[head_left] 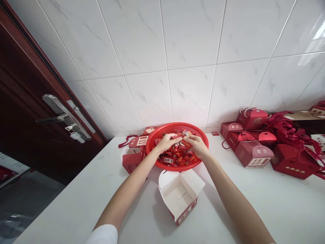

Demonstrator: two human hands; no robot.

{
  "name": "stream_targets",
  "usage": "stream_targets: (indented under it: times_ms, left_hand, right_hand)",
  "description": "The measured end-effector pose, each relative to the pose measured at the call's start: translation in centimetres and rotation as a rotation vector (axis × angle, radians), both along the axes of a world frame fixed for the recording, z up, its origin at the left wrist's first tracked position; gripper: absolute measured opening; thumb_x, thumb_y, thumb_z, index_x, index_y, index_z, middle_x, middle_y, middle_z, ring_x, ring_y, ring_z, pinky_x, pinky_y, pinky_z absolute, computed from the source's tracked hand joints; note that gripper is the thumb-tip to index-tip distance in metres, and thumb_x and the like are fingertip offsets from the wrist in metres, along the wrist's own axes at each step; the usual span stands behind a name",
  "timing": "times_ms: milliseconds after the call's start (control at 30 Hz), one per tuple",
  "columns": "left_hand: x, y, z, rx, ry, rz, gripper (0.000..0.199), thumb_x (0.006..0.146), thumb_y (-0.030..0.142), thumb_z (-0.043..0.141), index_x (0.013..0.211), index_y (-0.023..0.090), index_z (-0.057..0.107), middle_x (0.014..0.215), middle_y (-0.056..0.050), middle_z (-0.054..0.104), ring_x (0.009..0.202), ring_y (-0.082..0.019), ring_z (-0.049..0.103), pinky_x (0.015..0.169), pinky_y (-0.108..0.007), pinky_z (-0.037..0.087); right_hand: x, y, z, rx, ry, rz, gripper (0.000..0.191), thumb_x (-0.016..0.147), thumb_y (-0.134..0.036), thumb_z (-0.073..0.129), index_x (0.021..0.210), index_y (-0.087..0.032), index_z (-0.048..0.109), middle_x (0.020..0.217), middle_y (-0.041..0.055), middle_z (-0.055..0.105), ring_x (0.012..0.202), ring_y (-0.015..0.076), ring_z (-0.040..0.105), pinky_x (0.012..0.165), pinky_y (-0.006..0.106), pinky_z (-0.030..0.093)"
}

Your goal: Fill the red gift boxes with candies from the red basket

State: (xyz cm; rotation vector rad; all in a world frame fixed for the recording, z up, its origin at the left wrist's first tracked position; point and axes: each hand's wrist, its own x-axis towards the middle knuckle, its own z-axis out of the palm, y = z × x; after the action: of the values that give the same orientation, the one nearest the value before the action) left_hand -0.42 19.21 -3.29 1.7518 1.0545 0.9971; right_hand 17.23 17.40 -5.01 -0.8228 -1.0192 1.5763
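Over a red plastic basket (pixel 206 144) heaped with wrapped candies (pixel 175 160), my two hands meet near the middle. My left hand (pixel 165 143) is closed in a pinch, with a bit of red between its thumb and fingers. My right hand (pixel 197 146) pinches too, its fingertips almost touching the left ones. What the fingertips hold is too small to make out among the candies. Just in front of the basket stands an open box (pixel 188 211), white inside and red outside, its flaps spread. No candy shows inside it.
Left of the basket are another open red box (pixel 130 162) and a flat red box (pixel 138 141) with a ribbon. Several closed red gift boxes (pixel 256 154) and a heap of red ribbons (pixel 286 130) lie at the right. A tiled wall (pixel 190 91) rises behind; a door (pixel 27 67) is at left.
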Motion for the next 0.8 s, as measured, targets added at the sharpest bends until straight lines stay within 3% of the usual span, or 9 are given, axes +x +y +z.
stream_targets:
  times_ms: [167,267,367,467,600,700,800]
  left_hand:
    - [0.1,0.1,-0.3,-0.037,-0.014,-0.033,0.056,0.077,0.07,0.064,0.088,0.015,0.07,0.086,-0.004,0.07,0.087,-0.021,0.063,0.083,-0.032,0.047]
    - [0.0,0.4,-0.7,-0.273,-0.05,-0.052,0.063,0.084,0.073,0.047,0.094,0.015,0.069,0.081,-0.005,0.07,0.078,-0.021,0.066,0.082,-0.035,0.049]
    - [0.1,0.5,-1.0,-0.418,0.035,-0.154,0.05,0.088,0.059,0.047,0.091,0.015,0.071,0.081,-0.008,0.073,0.081,-0.024,0.069,0.085,-0.038,0.05]
    - [0.6,-0.1,-1.2,-0.253,0.322,-0.294,0.027,0.081,0.037,0.062,0.094,0.017,0.074,0.092,-0.007,0.075,0.092,-0.025,0.068,0.088,-0.035,0.05]
    - [2.0,-1.4,-1.2,0.086,0.823,-0.484,0.039,0.078,0.028,0.068,0.116,0.024,0.071,0.11,-0.007,0.07,0.092,-0.026,0.066,0.08,-0.032,0.05]
    - [3.7,-1.9,-1.6,0.219,1.053,-0.461,0.04,0.08,0.026,0.067,0.12,0.025,0.069,0.112,-0.012,0.067,0.084,-0.028,0.066,0.071,-0.034,0.05]
    - [5.5,-1.6,-2.9,0.292,1.062,-0.397,0.02,0.084,0.014,0.059,0.098,0.017,0.073,0.097,-0.013,0.07,0.081,-0.028,0.065,0.073,-0.036,0.05]
  right_hand:
    - [-0.1,-0.1,0.3,0.006,0.062,-0.053,0.04,0.046,-0.045,0.094,0.065,-0.019,0.07,0.071,0.0006,0.067,0.069,0.0163,0.063,0.061,0.029,0.057]
    - [0.0,0.0,0.4,-0.001,0.129,-0.18,0.039,0.046,-0.044,0.093,0.063,-0.019,0.068,0.067,-0.0003,0.067,0.063,0.0145,0.06,0.055,0.027,0.053]
    - [0.1,0.2,0.4,-0.012,0.198,-0.279,0.035,0.048,-0.041,0.092,0.063,-0.02,0.068,0.063,-0.0025,0.065,0.056,0.0125,0.057,0.051,0.026,0.049]
    - [0.2,0.5,0.3,-0.015,0.253,-0.323,0.03,0.051,-0.037,0.091,0.061,-0.021,0.067,0.061,-0.0041,0.064,0.057,0.0112,0.057,0.054,0.025,0.05]
    - [0.2,0.8,0.2,-0.053,0.304,-0.356,0.025,0.052,-0.03,0.09,0.062,-0.022,0.069,0.068,-0.0036,0.069,0.064,0.0118,0.06,0.057,0.024,0.052]
    - [0.2,1.0,0.0,-0.073,0.304,-0.36,0.023,0.054,-0.028,0.088,0.064,-0.022,0.069,0.069,-0.0036,0.069,0.065,0.0121,0.061,0.057,0.024,0.052]
    - [0.2,1.1,-0.2,-0.095,0.302,-0.353,0.022,0.057,-0.027,0.087,0.067,-0.023,0.069,0.07,-0.0031,0.069,0.066,0.0139,0.062,0.058,0.027,0.055]
